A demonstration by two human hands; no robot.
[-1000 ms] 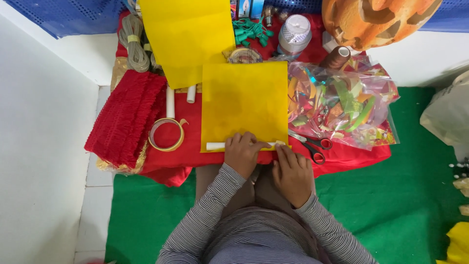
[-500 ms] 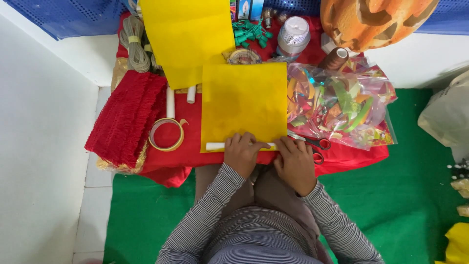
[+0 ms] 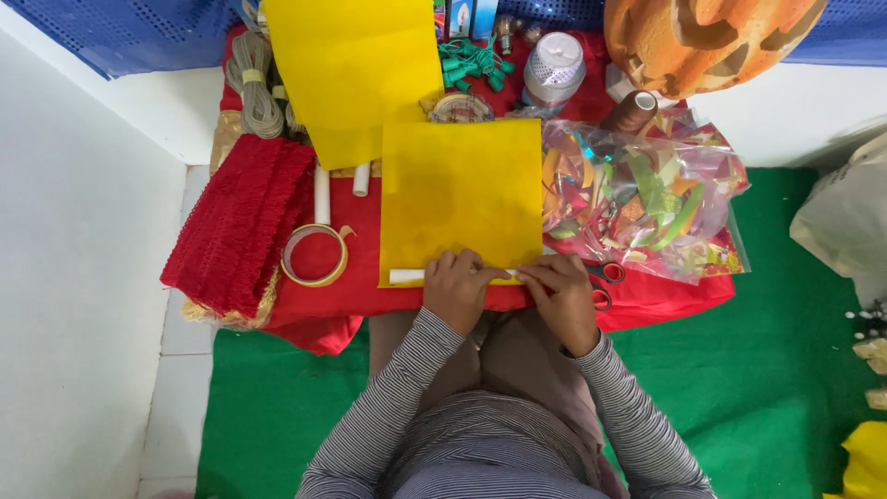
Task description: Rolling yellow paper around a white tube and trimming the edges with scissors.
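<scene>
White tube (image 3: pixel 407 275) half hidden under both hands, scissors (image 3: pixel 605 282) mostly covered.

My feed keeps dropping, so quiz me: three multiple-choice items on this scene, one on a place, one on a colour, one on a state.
1. Where is the tape roll?
A. left of the yellow sheet
B. on the green mat
C. inside the clear bag

2. What colour is the sheet under the hands?
A. blue
B. yellow
C. white

3. How are the hands placed?
A. both lifted clear of the sheet
B. one on the orange lantern
C. both pressed on the sheet's near edge

Answers:
1 A, the roll lies on the red cloth beside the sheet's left edge.
2 B, it is plain yellow.
3 C, the left hand and right hand rest on that edge, over a white stick.
</scene>
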